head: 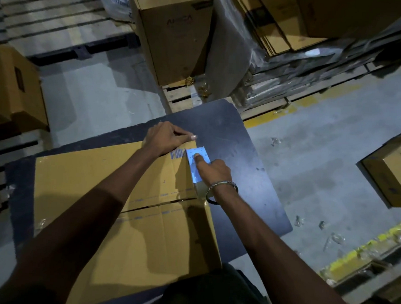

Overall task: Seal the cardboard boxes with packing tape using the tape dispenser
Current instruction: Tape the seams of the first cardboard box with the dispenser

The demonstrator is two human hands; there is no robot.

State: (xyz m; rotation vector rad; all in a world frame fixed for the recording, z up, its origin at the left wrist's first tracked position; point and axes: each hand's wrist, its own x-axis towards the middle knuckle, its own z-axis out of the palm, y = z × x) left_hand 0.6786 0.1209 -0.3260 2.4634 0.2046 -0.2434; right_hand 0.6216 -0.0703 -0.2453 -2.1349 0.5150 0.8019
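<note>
Head view, looking down over both forearms. A cardboard box (115,194) lay flat-topped on a dark table (251,177), its near edge against the person's body, its far right corner under both hands.

Left hand (168,137): fingers curled over the far edge of the box near the corner, thumb tip showing at the right; it seemed to be gripping that edge, probably to keep the box from sliding while the other hand worked. Right hand (213,169): forefinger stretched out and pressing on a pale blue label (198,159) at the right side of the box, the other fingers loosely folded and holding nothing I could make out. A bangle (221,187) sat on that wrist. The press looked like smoothing the label down onto the cardboard.

No tape dispenser visible anywhere in the view, so taping was not in hand at this moment.

The box: plain brown corrugated, wide and shallow-looking from above. Top flaps met in a seam (160,204) running across, with a dark gap at the right end; whether tape covered it, I could not tell in the dim light. A printed barcode (177,153) sat just left of the label.

Around: more boxes (174,35) on pallets beyond the table, concrete floor (321,157) with yellow lines and scraps of clear film.
</note>
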